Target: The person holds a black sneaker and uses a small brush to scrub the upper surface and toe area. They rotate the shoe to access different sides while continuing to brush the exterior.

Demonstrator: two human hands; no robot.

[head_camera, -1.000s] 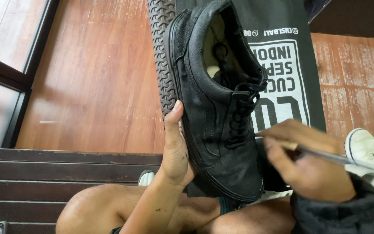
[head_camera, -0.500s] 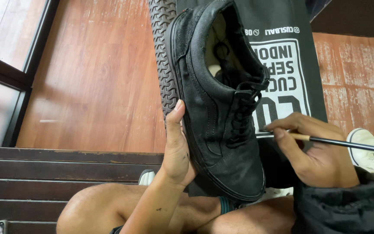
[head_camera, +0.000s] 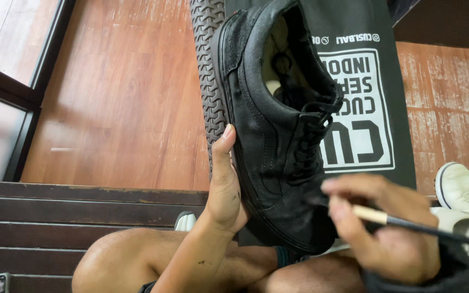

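A black lace-up shoe (head_camera: 270,125) is held upright on its side, its grey treaded sole (head_camera: 206,70) facing left. My left hand (head_camera: 225,184) grips the shoe along the sole edge, thumb pressed on the side. My right hand (head_camera: 384,228) holds a thin brush (head_camera: 408,222) with a pale ferrule and dark handle. Its tip touches the shoe's side near the toe, below the black laces (head_camera: 310,141). The hand is blurred.
A dark banner (head_camera: 375,81) with a white printed panel lies on the reddish wooden floor (head_camera: 126,97) behind the shoe. A white sneaker (head_camera: 468,195) sits at the right. Dark wooden steps (head_camera: 55,217) run across the lower left, a window frame (head_camera: 12,92) at far left.
My right hand has shifted left and down with the brush, bringing its tip onto the shoe's side. The left hand and shoe have stayed in place.
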